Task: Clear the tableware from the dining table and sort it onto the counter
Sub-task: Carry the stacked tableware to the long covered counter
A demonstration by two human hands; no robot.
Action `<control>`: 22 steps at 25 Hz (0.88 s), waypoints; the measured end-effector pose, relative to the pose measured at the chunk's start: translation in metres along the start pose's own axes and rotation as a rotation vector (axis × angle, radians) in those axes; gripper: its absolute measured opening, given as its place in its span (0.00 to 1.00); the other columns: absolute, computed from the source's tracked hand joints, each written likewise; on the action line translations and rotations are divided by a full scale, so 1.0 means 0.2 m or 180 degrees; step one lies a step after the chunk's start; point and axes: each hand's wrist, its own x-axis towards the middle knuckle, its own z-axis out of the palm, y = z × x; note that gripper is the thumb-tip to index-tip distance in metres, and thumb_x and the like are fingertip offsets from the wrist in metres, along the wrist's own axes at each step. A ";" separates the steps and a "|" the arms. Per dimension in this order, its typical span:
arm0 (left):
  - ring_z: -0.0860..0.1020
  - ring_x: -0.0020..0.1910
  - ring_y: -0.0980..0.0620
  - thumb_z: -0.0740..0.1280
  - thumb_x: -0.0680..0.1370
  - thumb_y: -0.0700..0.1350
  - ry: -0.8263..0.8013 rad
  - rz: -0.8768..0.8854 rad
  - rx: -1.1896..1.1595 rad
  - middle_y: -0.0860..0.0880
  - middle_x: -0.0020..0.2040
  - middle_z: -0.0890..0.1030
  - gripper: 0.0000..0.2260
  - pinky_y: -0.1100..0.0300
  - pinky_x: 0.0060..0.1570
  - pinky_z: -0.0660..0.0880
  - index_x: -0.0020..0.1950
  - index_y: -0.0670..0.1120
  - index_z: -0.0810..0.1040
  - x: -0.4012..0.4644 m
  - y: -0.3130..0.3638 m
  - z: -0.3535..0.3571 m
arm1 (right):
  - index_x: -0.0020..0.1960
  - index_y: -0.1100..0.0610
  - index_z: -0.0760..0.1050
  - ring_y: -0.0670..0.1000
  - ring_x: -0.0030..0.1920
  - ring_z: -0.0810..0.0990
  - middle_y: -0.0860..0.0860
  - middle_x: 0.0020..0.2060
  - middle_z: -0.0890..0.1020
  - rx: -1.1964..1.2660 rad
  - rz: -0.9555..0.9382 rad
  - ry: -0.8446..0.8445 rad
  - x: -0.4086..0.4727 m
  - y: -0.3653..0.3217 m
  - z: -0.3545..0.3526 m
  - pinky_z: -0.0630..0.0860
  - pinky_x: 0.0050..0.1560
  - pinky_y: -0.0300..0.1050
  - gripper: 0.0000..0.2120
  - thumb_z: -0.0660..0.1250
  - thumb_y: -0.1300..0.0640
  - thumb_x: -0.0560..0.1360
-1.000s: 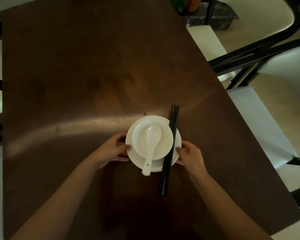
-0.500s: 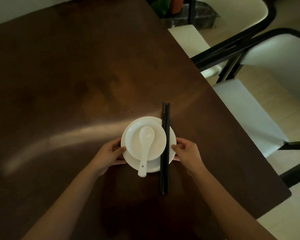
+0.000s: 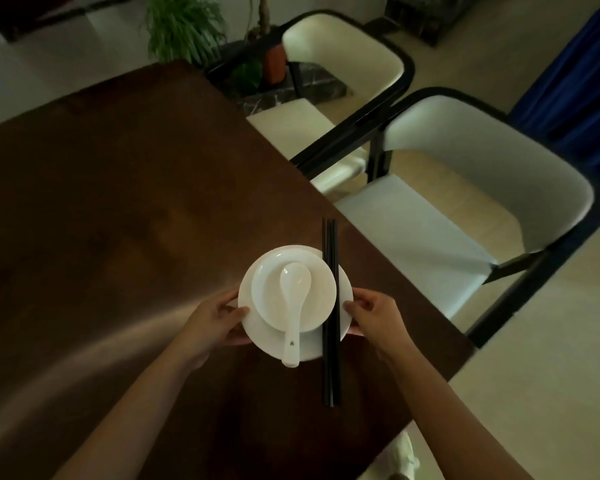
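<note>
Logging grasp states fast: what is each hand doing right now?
Left hand: holding the plate by its left rim.
Right hand: holding the same plate by its right rim, beside the chopsticks.

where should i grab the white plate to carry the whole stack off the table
By its bare rim, from the left and right at once, as the left hand and right hand do. The plate carries a bowl, spoon and loose chopsticks, so it must stay level.
</note>
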 end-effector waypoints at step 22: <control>0.83 0.46 0.45 0.64 0.77 0.39 -0.1652 0.0296 0.0685 0.44 0.50 0.84 0.15 0.53 0.42 0.81 0.64 0.48 0.74 0.17 0.80 3.15 | 0.48 0.62 0.77 0.48 0.29 0.81 0.55 0.34 0.80 0.0812 -0.0167 0.1533 -0.45 0.20 -3.13 0.78 0.24 0.39 0.08 0.62 0.70 0.74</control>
